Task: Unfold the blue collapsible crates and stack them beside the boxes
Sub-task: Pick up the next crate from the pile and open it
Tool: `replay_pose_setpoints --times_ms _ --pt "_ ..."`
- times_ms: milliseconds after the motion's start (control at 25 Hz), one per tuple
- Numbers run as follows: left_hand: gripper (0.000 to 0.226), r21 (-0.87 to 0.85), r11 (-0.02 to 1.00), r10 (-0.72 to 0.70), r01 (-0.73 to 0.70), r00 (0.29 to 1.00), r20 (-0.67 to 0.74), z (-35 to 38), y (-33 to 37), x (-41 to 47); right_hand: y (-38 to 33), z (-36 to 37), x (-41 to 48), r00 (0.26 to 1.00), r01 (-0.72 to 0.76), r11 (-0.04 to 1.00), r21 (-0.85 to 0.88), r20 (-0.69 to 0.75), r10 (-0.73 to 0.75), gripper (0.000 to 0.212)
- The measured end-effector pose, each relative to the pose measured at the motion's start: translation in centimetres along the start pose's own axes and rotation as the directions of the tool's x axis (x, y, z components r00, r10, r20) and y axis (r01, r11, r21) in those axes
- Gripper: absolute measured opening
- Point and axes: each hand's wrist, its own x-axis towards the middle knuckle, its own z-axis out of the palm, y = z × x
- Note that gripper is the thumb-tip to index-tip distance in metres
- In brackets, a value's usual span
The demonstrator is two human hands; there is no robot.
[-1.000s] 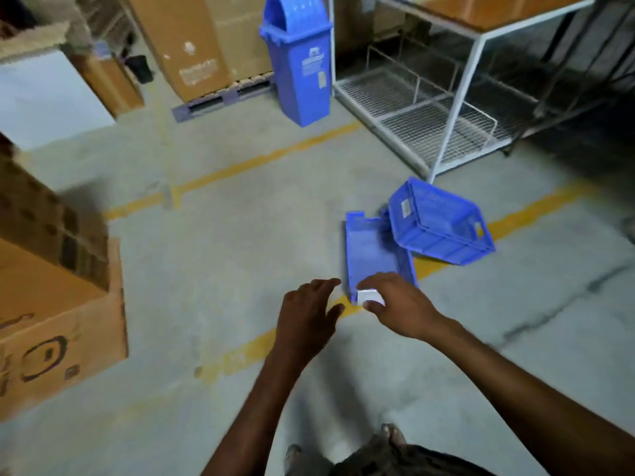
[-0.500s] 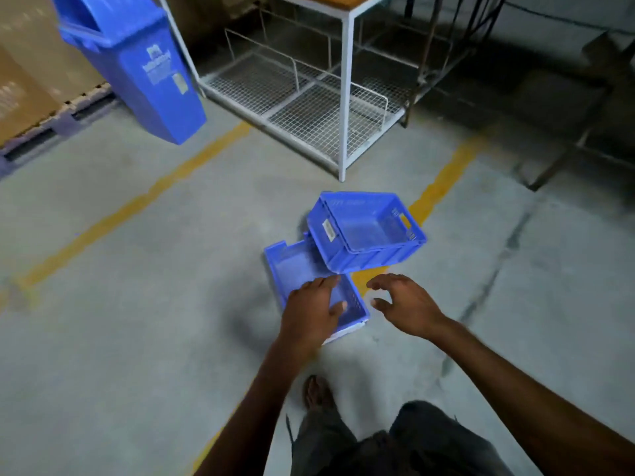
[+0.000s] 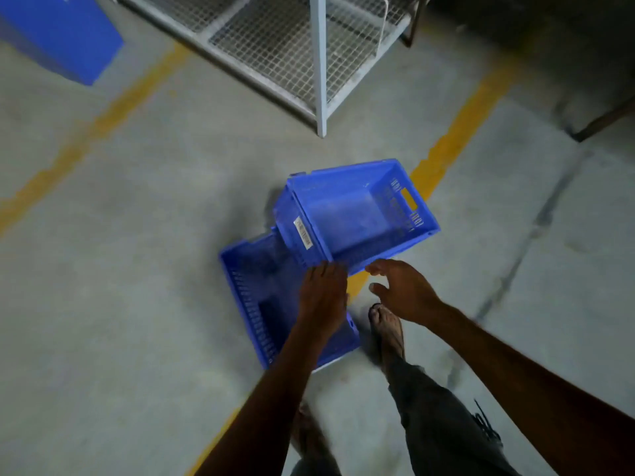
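Reaching hands: left hand (image 3: 323, 298) and right hand (image 3: 403, 295), fingers loosely extended, holding nothing, at near rim of unfolded crate (image 3: 360, 214).
Unfolded crate: tilted, propped on flat crate (image 3: 256, 297).
Flat crate: on floor (image 3: 137, 269), across yellow line (image 3: 446, 146).

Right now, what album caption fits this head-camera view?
Left hand and right hand reach for the unfolded blue crate tilted atop a second crate.

1. I count two blue crates in front of the wire rack (image 3: 275, 39): one unfolded crate (image 3: 357, 214) and one collapsed crate (image 3: 254, 290).
2. Two hands of mine: left hand (image 3: 323, 297), right hand (image 3: 402, 293).
3. One blue bin (image 3: 62, 32), left of the rack.
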Motion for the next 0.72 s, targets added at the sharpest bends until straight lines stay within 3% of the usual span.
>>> replay_pose_setpoints --times_ms 120,240,360,440,560,640,720 --pt "0.051 0.134 0.990 -0.058 0.049 0.996 0.065 6.9 -1.3 8.1 4.7 2.2 7.1 0.996 -0.049 0.997 -0.056 0.075 0.053 0.037" --pt "0.016 0.231 0.971 0.030 -0.055 0.994 0.108 13.0 -2.2 12.2 7.6 4.1 11.7 0.985 -0.058 0.994 -0.096 0.157 0.072 0.039" --pt "0.028 0.174 0.981 0.072 -0.087 0.993 0.092 13.9 -2.6 13.7 9.3 4.9 13.6 0.974 -0.042 0.988 -0.148 0.215 0.073 0.051" --pt "0.005 0.084 0.989 0.124 -0.124 0.992 0.015 9.3 -2.8 14.4 9.4 4.2 13.5 0.981 0.001 0.976 -0.220 0.187 0.041 0.073" --pt "0.036 0.073 0.985 0.147 -0.156 0.983 0.112 -1.1 -3.3 15.4 8.0 0.7 12.8 0.995 0.099 0.919 -0.382 0.035 -0.093 0.106" --pt "0.045 0.000 0.997 0.082 -0.084 0.972 0.220 -8.0 -3.7 14.0 6.8 -3.2 12.2 0.979 0.128 0.889 -0.439 -0.086 -0.184 0.097" --pt "0.037 -0.140 0.990 0.067 -0.033 0.968 0.243 -14.2 -4.1 9.3 5.8 -7.6 11.1 0.970 0.153 0.882 -0.446 -0.102 -0.220 0.079"
